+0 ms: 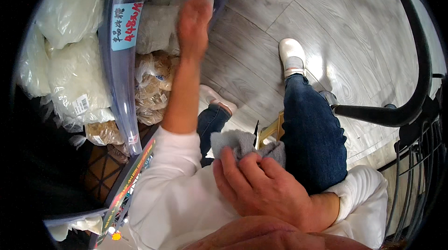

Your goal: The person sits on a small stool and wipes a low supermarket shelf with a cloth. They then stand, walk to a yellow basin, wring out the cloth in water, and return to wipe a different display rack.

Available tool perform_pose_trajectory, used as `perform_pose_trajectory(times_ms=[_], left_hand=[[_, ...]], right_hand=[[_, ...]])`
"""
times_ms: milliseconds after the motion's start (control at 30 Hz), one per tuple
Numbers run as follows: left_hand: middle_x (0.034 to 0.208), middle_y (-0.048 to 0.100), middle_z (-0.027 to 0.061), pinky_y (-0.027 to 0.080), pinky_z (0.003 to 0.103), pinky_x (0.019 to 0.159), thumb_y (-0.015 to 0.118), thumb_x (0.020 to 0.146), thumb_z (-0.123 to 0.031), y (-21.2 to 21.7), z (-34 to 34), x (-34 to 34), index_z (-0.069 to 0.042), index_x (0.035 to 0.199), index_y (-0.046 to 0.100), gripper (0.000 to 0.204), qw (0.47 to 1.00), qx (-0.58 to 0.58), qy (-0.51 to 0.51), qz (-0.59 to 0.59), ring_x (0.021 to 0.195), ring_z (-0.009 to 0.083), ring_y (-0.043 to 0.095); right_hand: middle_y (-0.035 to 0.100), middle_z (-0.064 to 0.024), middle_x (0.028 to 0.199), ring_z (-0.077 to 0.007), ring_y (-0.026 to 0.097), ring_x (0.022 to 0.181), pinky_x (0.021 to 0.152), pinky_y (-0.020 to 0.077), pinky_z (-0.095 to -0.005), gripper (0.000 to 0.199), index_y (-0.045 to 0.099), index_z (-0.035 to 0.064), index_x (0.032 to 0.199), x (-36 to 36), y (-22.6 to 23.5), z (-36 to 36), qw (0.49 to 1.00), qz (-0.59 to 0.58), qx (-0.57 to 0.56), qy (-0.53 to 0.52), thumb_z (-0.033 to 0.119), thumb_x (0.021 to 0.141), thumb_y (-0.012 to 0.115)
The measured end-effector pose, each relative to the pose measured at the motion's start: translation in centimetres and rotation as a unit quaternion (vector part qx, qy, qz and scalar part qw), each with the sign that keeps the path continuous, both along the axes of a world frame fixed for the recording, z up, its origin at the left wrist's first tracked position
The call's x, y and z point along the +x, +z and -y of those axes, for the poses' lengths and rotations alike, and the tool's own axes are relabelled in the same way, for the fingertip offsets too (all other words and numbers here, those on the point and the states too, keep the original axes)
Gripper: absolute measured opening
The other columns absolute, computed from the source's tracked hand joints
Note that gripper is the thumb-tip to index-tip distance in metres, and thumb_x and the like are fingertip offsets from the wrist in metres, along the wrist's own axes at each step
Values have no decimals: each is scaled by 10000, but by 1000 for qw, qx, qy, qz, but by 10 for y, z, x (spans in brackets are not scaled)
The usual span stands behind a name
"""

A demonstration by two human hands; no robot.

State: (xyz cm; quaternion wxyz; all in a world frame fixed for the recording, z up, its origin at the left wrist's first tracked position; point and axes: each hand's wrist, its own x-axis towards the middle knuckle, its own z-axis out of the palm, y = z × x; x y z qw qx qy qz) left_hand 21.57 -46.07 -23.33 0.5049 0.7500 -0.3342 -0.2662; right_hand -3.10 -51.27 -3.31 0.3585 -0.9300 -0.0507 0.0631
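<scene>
My left hand [193, 23] reaches out along the shelf on the left, over a clear plastic bag of whitish contents [156, 28]. It is blurred, and its fingers do not show clearly. I cannot tell whether it touches the bag. Close to my body, my right hand [268, 187] is closed around a bunched grey cloth [242, 145]. A thin dark pointed piece stands up by the cloth; its kind is unclear. Below the whitish bag lie several small bags of brown contents [151, 91].
A clear curved shelf divider [123, 72] carries a blue handwritten price card [126, 27]. Beyond it are stacked large bags of whitish goods [77, 75]. On the right are a black curved tube [422, 54] and a black wire rack [413, 170]. Grey wood-look floor [252, 30] lies ahead of my shoes.
</scene>
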Motion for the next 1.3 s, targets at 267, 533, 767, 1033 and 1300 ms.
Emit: perform_pose_trajectory(times_ms=[267,533,767,1033,1300], left_hand=[[1242,481,131,376,438,956,488,873,-397,41,-68,-112,-46,1266,411,532,663,-38,58,-745,1138,264,472],[1074,593,85,416,345,866,531,815,-182,-13,46,71,-17,1118,549,346,988,113,97,51,1001,223,547],[1217,505,191,321,413,984,452,829,-210,-106,114,94,-56,1214,493,416,730,292,-26,618,1179,294,446],[1145,541,190,448,418,841,483,798,-167,-101,120,91,-38,1028,581,281,785,466,-184,365,1044,299,538],[999,599,162,445,437,823,535,786,-167,-94,100,69,-20,991,599,260,815,378,-197,392,935,339,578]], right_hand=[[414,-50,1320,-308,418,1181,985,304,-504,356,566,94,1113,4,15,-2,986,-6,113,-120,191,776,501],[441,-152,1254,-317,432,1141,937,374,-474,413,528,54,1157,2,6,10,998,-10,62,11,256,809,438],[517,-164,1122,-277,514,945,860,419,-404,371,545,11,1108,1,5,12,997,-46,57,38,206,807,447],[547,-167,1059,-248,525,860,818,430,-357,371,541,-19,1113,7,-3,9,995,-62,64,33,166,800,470],[551,-168,1055,-240,525,846,796,425,-343,369,538,-31,1108,11,1,4,996,-43,66,40,161,801,469]])
